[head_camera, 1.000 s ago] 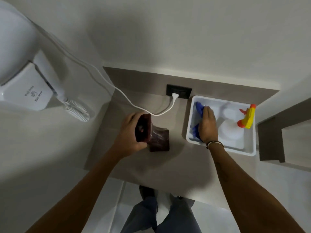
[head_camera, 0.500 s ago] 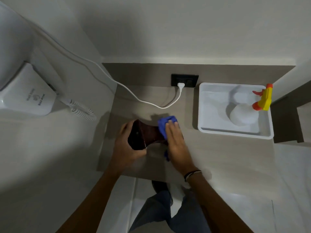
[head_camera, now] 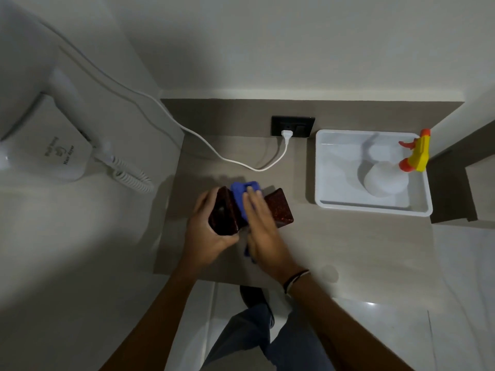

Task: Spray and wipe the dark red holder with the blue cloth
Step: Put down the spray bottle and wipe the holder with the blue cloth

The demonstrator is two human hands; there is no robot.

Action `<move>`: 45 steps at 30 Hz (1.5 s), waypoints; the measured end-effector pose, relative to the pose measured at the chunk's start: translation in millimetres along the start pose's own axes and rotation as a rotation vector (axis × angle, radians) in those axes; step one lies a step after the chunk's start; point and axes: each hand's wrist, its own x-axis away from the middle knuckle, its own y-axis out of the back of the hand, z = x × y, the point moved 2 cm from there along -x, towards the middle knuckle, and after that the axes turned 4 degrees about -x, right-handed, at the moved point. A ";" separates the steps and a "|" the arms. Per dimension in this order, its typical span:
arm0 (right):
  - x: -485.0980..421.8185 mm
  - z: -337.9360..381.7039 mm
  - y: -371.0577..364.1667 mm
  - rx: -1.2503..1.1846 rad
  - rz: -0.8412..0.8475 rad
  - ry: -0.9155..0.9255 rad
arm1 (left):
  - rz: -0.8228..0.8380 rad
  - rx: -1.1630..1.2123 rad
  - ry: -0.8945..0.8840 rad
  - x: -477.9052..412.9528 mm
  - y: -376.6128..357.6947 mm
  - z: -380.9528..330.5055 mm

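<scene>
The dark red holder lies tilted on the grey counter, its open end toward the left. My left hand grips that open end from the left and below. The blue cloth is draped over the holder's middle, and my right hand presses flat on it, fingers pointing away from me. A bit of cloth also shows under my right palm. The spray bottle, white with a yellow and orange trigger head, stands in the white tray at the right.
A black wall socket with a white plug and cable sits behind the holder. A white wall-mounted hair dryer with a coiled cord hangs on the left wall. The counter's front edge runs just below my hands; my legs and the floor show beneath.
My right hand took the blue cloth out of the tray, carried it left and laid it on the holder. It has since slid up along the holder, uncovering the right end.
</scene>
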 end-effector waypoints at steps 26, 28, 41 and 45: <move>-10.0 -63.6 51.9 -0.435 -0.250 -0.486 | 0.136 -0.023 0.182 7.8 -6.7 25.7; -13.5 -56.4 46.3 -0.340 -0.202 -0.428 | 0.036 -0.122 0.111 3.3 1.3 29.3; -2.0 -46.0 21.1 0.255 -0.087 -0.097 | -0.084 -0.156 0.159 -9.0 -4.2 11.1; 8.9 6.5 -27.7 0.181 -0.029 0.282 | -0.041 -0.311 0.190 8.3 -53.2 -26.2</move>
